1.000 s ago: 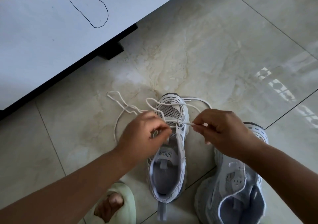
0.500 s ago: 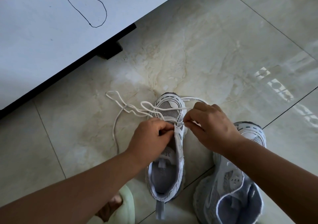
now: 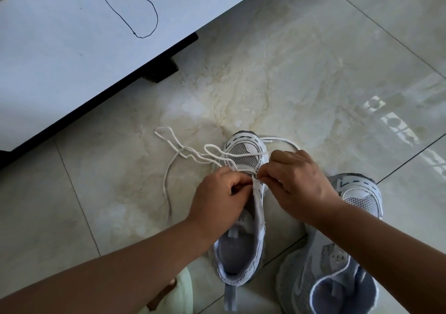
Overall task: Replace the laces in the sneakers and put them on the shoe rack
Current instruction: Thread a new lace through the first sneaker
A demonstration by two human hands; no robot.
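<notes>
On the tiled floor (image 3: pixel 313 72), a white sneaker (image 3: pixel 243 193) is being laced. Since a second ago both hands have been drawn in over the lowest eyelets: the right hand (image 3: pixel 296 183), formerly out beside the shoe, is now pinching the lace (image 3: pixel 188 153) end at the eyelet row, and the left hand (image 3: pixel 220 198) is curled on the shoe's near edge, steadying it. Lace slack is trailed left across the floor. The second sneaker (image 3: pixel 342 253) is seen unlaced alongside. Judged: threading barely begun; no shoe rack identifiable in view.
</notes>
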